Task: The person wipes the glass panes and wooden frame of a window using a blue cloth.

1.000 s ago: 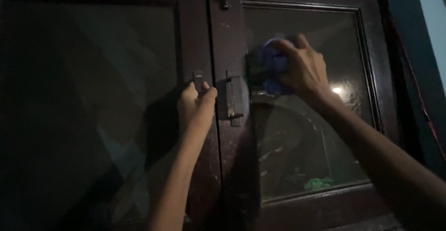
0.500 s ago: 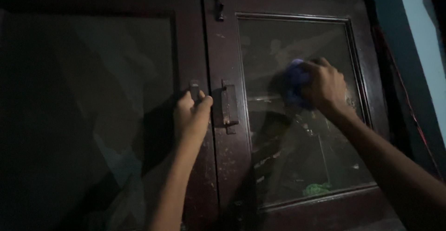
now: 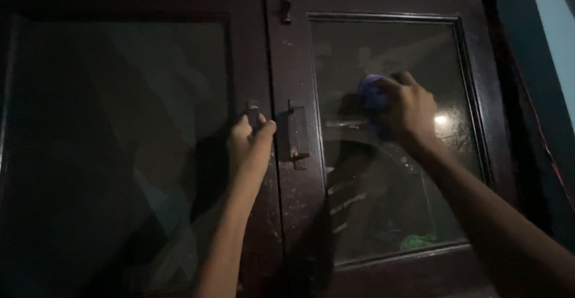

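Pressing a blue cloth flat against the right glass pane, the right hand is closing its fingers over it, so the cloth is peeking out just left of the knuckles. Meanwhile the left hand is gripping the small handle on the dark wooden frame, probably bracing the door so it isn't swinging under the pressure.

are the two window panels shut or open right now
Shut. The left panel and right panel meet flush at the centre seam, with no gap showing; the left hand grips the handle there.
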